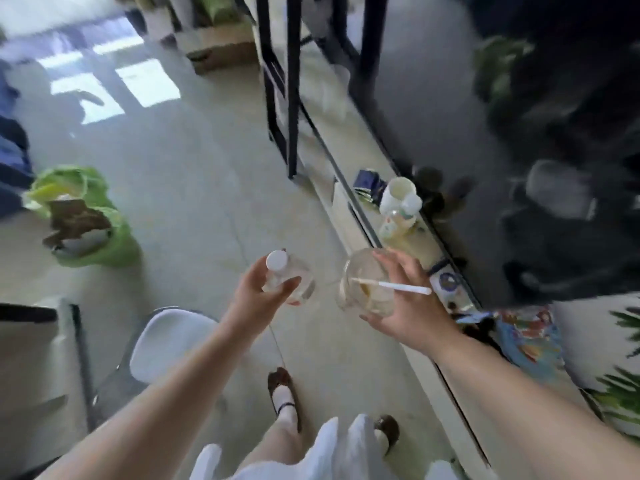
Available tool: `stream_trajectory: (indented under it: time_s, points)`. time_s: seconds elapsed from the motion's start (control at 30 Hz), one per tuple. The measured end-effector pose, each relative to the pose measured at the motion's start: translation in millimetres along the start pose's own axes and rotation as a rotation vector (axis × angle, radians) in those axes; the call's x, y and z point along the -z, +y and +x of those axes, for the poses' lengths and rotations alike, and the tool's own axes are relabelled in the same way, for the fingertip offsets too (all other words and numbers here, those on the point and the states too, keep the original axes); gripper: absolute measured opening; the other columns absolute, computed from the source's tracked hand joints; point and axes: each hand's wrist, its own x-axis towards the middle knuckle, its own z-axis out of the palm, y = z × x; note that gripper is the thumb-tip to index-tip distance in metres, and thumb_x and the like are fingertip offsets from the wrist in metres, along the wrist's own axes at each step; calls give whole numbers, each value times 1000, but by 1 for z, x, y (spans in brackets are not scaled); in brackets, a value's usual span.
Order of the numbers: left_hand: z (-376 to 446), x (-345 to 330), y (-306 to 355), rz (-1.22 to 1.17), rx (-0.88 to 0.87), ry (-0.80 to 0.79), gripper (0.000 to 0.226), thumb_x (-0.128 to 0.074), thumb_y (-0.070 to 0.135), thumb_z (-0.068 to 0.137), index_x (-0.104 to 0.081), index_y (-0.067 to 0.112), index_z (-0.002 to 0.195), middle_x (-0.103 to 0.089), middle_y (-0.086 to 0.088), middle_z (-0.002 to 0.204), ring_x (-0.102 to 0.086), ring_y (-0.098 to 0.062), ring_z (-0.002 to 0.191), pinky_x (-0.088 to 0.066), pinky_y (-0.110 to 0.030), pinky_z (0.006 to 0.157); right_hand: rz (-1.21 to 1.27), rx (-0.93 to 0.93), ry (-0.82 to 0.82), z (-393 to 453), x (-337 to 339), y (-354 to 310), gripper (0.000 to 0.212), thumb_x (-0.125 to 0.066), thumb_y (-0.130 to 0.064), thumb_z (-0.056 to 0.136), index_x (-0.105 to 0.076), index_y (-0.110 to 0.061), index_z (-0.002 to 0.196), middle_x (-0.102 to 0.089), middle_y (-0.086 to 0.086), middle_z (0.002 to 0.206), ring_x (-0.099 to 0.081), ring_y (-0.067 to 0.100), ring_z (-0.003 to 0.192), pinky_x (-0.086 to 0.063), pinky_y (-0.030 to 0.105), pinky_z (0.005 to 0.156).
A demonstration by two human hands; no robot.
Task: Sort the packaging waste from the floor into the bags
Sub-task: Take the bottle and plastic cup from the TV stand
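My left hand (258, 296) grips a clear plastic bottle (294, 277) with a white cap, held over the floor at centre. My right hand (405, 306) holds a clear plastic cup (363, 284) with a white straw (405, 287) sticking out of it and some residue inside. A green bag (104, 237) stands open on the floor at the left, with brown cardboard and paper in it. More waste lies along the ledge at the right: a white jug (401, 197), a small bottle (396, 225) and a dark blue packet (369, 183).
A black metal rack (294, 98) rises ahead. A white chair (169, 341) stands at lower left beside a table edge (38, 313). A cardboard box (221, 46) sits far back. Colourful printed wrappers (530, 341) lie at the right. My feet in brown shoes are below.
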Motion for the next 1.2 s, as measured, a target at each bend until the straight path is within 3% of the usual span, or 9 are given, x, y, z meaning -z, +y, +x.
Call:
stream_trajectory:
  time_s: [0.07, 0.17, 0.33, 0.47, 0.6, 0.73, 0.83, 0.97, 1.2]
  points:
    - [7, 57, 3, -49, 20, 104, 39, -74, 23, 77, -56, 35, 108, -66, 9, 103, -60, -3, 94, -47, -16, 78, 30, 54, -55, 44, -16, -39, 85, -62, -56, 61, -28, -30, 135, -34, 5, 140, -29, 16, 133, -22, 22, 112]
    - [22, 130, 7, -49, 34, 266, 54, -70, 41, 64, -58, 27, 115, -68, 0, 108, -63, -13, 100, -46, -24, 86, 54, 141, -95, 108, -33, -88, 84, -60, -59, 63, -28, -33, 136, -35, 1, 137, -31, 12, 130, -25, 18, 105]
    - [67, 207, 18, -196, 82, 431, 45, -72, 29, 66, -55, 28, 107, -65, 0, 104, -59, -13, 97, -44, -17, 81, 23, 298, -190, 221, -45, -135, 90, -78, -46, 63, -30, -29, 138, -33, 4, 139, -38, 21, 131, -32, 28, 102]
    - [117, 256, 25, -285, 72, 606, 34, -71, 5, 79, -57, 22, 104, -64, 4, 95, -61, 6, 79, -45, -3, 66, 23, 427, -286, 327, -61, -167, 93, -82, -37, 63, -30, -28, 140, -28, 2, 144, -31, 22, 136, -32, 33, 107]
    - [146, 296, 34, -446, 120, 853, 35, -70, 1, 78, -56, 24, 100, -64, 1, 97, -61, 1, 83, -48, -7, 69, 15, 545, -405, 429, -75, -207, 92, -84, -32, 62, -29, -33, 137, -24, -13, 135, -24, 16, 138, -25, 30, 111]
    - [168, 333, 34, -567, 192, 1000, 38, -71, 7, 79, -54, 23, 110, -64, 3, 103, -60, -7, 94, -46, -17, 78, -25, 654, -549, 512, -107, -259, 92, -83, -35, 62, -27, -37, 135, -32, 0, 143, -27, 20, 138, -26, 27, 108]
    - [188, 365, 23, -630, 244, 1124, 41, -70, 9, 79, -53, 20, 114, -63, 4, 104, -58, -5, 94, -44, -22, 85, -48, 709, -617, 562, -140, -303, 91, -81, -37, 64, -30, -31, 139, -27, -5, 145, -27, 15, 137, -29, 21, 102]
    - [230, 425, 0, -683, 298, 1175, 44, -69, 7, 80, -53, 15, 121, -63, -1, 109, -58, -12, 102, -41, -22, 84, -72, 743, -710, 626, -196, -359, 94, -81, -41, 61, -30, -31, 139, -26, -5, 144, -29, 13, 135, -28, 22, 107]
    - [326, 595, -53, -666, 409, 1123, 47, -67, 10, 83, -47, 16, 125, -58, -5, 115, -55, -21, 110, -39, -26, 90, -117, 598, -744, 738, -308, -464, 86, -84, -31, 59, -39, -18, 131, -37, -2, 136, -39, 14, 127, -24, 13, 97]
